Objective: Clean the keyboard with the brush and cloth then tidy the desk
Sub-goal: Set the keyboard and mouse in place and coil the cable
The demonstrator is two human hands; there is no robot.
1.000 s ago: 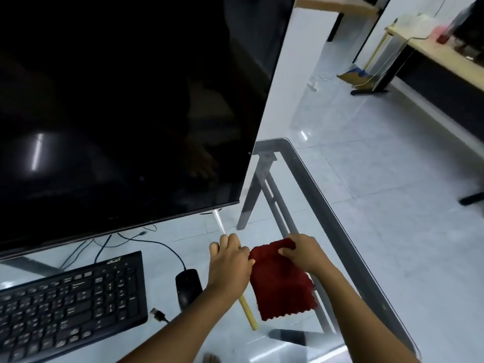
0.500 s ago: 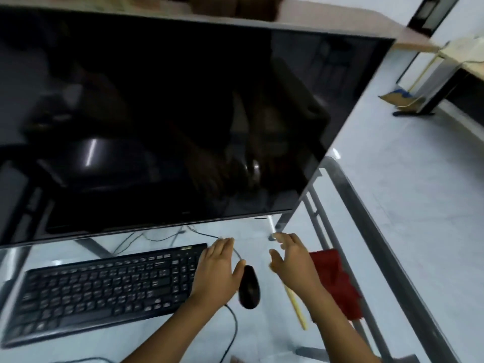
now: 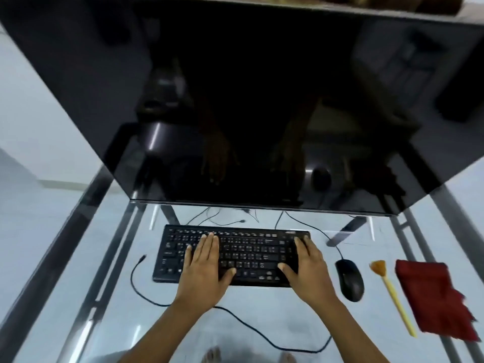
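A black keyboard point(image 3: 251, 254) lies on the glass desk point(image 3: 262, 305) in front of the monitor. My left hand point(image 3: 205, 271) rests flat on its left half, fingers straight. My right hand point(image 3: 307, 268) lies flat over its right end, fingers stretched to the far edge. To the right of the mouse lies a yellow-handled brush point(image 3: 390, 289) with orange bristles pointing away from me. A dark red cloth point(image 3: 437, 294) sits crumpled beside the brush, near the desk's right frame. Neither hand holds anything.
A large black monitor point(image 3: 248, 106) hangs over the back of the desk. A black mouse point(image 3: 349, 280) sits between the keyboard and the brush. A loose black cable point(image 3: 235, 318) curls across the glass in front of the keyboard. Metal desk rails run down both sides.
My view swung left to centre on the keyboard. Both hands left the cloth and brush at the right and now lie flat on the keyboard.
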